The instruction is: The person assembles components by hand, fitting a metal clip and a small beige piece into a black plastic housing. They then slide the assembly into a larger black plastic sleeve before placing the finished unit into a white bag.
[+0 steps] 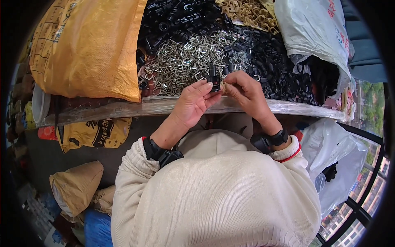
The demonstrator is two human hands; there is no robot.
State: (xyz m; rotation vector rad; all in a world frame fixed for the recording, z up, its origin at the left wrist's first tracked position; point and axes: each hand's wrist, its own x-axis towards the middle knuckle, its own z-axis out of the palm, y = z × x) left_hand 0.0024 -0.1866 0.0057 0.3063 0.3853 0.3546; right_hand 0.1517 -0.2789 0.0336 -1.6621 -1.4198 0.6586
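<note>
My left hand [190, 103] holds a small black plastic fitting [213, 80] upright between thumb and fingers, just over the near edge of the table. Close against its right side, my right hand [247, 94] is closed in a pinch. A small tan piece [223, 87] shows at those right fingertips, its shape mostly hidden. Right behind the hands spreads a heap of bent silver metal clips [181, 61]. Black plastic fittings [177, 24] are piled beyond it, and smaller black pieces [271, 66] lie to its right.
A large orange woven sack [90, 49] covers the table's left side. Tan ring-like pieces [249, 14] sit at the back. On the right is a white plastic bag [314, 31]. The plastic-wrapped table edge [103, 112] runs before me; paper sacks [78, 187] stand at lower left.
</note>
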